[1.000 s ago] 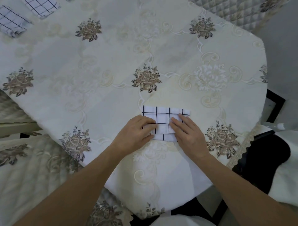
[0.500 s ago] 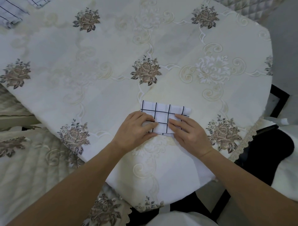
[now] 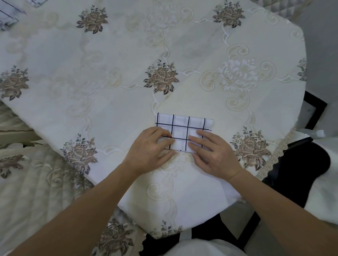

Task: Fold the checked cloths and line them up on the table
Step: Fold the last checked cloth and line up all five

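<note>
A small folded white cloth with a black check (image 3: 183, 128) lies flat near the table's near edge. My left hand (image 3: 151, 148) rests on its near-left corner, fingers laid over the fabric and thumb on the tablecloth just below the edge. From the other side my right hand (image 3: 214, 153) presses the near-right part with straight fingers. Two more checked cloths lie at the far left, one (image 3: 9, 15) cut by the frame edge and another (image 3: 37, 2) barely showing at the top.
The table wears a cream tablecloth with brown rose motifs (image 3: 109, 64); its lace-trimmed edge (image 3: 274, 160) runs close on the right. A quilted seat cover (image 3: 27, 191) sits at the near left, a dark chair (image 3: 301, 173) at the right.
Both hands have stayed on the folded cloth, sliding slightly toward its near edge. The cloth has kept its place; the view has tipped a little.
</note>
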Motion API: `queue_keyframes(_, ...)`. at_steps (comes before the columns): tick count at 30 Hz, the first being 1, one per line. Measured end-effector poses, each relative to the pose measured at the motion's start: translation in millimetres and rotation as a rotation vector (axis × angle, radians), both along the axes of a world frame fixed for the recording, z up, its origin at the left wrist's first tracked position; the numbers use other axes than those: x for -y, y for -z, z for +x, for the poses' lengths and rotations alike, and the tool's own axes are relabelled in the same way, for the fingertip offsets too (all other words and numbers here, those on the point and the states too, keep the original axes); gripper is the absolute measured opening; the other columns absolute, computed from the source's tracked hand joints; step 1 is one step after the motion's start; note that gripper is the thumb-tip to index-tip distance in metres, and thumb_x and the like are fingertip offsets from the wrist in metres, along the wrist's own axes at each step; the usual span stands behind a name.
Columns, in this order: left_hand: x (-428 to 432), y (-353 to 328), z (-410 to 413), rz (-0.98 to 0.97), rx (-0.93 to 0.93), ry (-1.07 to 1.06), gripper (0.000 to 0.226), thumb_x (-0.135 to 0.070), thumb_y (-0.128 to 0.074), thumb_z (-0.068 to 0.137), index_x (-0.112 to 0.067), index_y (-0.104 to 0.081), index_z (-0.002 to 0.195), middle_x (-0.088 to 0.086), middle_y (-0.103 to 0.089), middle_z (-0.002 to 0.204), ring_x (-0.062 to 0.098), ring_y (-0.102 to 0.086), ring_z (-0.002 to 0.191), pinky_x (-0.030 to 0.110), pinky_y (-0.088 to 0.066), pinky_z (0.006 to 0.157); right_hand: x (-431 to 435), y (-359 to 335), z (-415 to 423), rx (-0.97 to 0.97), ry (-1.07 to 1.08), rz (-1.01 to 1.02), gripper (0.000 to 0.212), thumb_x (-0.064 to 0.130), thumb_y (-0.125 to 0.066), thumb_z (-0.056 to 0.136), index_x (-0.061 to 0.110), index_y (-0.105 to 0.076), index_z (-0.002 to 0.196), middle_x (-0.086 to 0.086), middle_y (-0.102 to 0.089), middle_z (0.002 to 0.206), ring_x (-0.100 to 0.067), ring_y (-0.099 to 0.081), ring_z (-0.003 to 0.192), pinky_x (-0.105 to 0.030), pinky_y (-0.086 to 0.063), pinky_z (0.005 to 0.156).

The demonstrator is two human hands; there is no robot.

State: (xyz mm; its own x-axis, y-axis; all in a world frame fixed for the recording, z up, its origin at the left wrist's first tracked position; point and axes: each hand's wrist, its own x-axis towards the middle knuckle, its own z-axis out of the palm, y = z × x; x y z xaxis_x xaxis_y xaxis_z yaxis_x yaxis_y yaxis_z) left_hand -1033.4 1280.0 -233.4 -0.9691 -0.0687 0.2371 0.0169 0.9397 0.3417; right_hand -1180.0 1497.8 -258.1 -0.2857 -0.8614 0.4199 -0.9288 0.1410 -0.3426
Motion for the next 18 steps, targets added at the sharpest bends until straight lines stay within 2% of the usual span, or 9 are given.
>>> queue_keyframes(2, -6.6, -8.7, -7.4, -0.037, -0.019, -0.017, 0.024, -0.031, -0.059, 0.095, -0.013, -0.073, 0.104, 0.004, -0.065, 0.114, 0.027, -0.06, 0.105, 0.039, -0.044, 0.098, 0.1, 0.2, -0.3, 0.009, 0.001, 0.001, 0.022, 0.021, -0.067, 0.091, 0.01, -0.077, 0.108, -0.002, -0.07, 0.125, -0.032, -0.062, 0.121, -0.046, -0.053, 0.092)
queue_keyframes(4, -15.7, -13.8, -24.1, -0.08, -0.006, -0.068, 0.031, -0.025, -0.052, 0.098, -0.011, -0.066, 0.122, 0.007, -0.059, 0.133, 0.028, -0.055, 0.122, 0.042, -0.04, 0.107, 0.7, -0.2, -0.1, 0.014, 0.004, 0.01, 0.022, 0.021, -0.067, 0.092, 0.012, -0.077, 0.11, -0.001, -0.069, 0.126, -0.031, -0.062, 0.122, -0.046, -0.053, 0.092)
queue_keyframes(6, -23.6, -13.3, -42.1, -0.146, 0.135, -0.118, 0.051, -0.033, -0.04, 0.103, -0.01, -0.042, 0.149, 0.008, -0.034, 0.159, 0.025, -0.031, 0.147, 0.044, -0.026, 0.12, 1.1, -1.2, -0.4, 0.017, 0.004, 0.017, 0.022, 0.021, -0.066, 0.093, 0.012, -0.077, 0.111, -0.001, -0.069, 0.128, -0.031, -0.062, 0.122, -0.045, -0.053, 0.092)
queue_keyframes(7, -25.2, -9.9, -48.0, -0.183, 0.213, -0.131, 0.059, -0.039, -0.033, 0.105, -0.009, -0.028, 0.155, 0.006, -0.019, 0.165, 0.023, -0.017, 0.153, 0.045, -0.02, 0.122, 1.1, -1.5, -0.7, 0.017, 0.004, 0.018, 0.022, 0.02, -0.066, 0.094, 0.012, -0.077, 0.111, 0.0, -0.068, 0.129, -0.031, -0.062, 0.121, -0.045, -0.053, 0.092)
queue_keyframes(8, -25.2, -4.6, -51.0, -0.21, 0.275, -0.141, 0.064, -0.045, -0.027, 0.106, -0.009, -0.018, 0.158, 0.005, -0.009, 0.167, 0.021, -0.007, 0.154, 0.046, -0.016, 0.123, 1.0, -1.3, -0.9, 0.017, 0.003, 0.019, 0.022, 0.02, -0.065, 0.094, 0.012, -0.076, 0.111, 0.0, -0.067, 0.13, -0.031, -0.062, 0.121, -0.046, -0.053, 0.092)
queue_keyframes(10, -22.7, 6.6, -49.5, -0.22, 0.35, -0.165, 0.069, -0.052, -0.02, 0.105, -0.009, -0.009, 0.159, 0.005, -0.002, 0.168, 0.02, -0.001, 0.155, 0.045, -0.014, 0.124, -0.4, -0.3, -1.2, 0.024, -0.003, 0.025, 0.023, 0.019, -0.065, 0.094, 0.011, -0.076, 0.113, 0.0, -0.066, 0.133, -0.031, -0.061, 0.123, -0.045, -0.052, 0.093)
queue_keyframes(18, -15.8, 14.9, -46.0, -0.207, 0.386, -0.174, 0.076, -0.063, -0.015, 0.1, -0.019, -0.001, 0.16, 0.006, 0.005, 0.168, 0.023, 0.008, 0.154, 0.043, -0.007, 0.125, -8.7, -0.5, -0.8, 0.043, -0.013, 0.121, 0.031, 0.026, -0.063, 0.095, 0.013, -0.072, 0.122, 0.001, -0.061, 0.139, -0.026, -0.054, 0.132, -0.043, -0.048, 0.102)
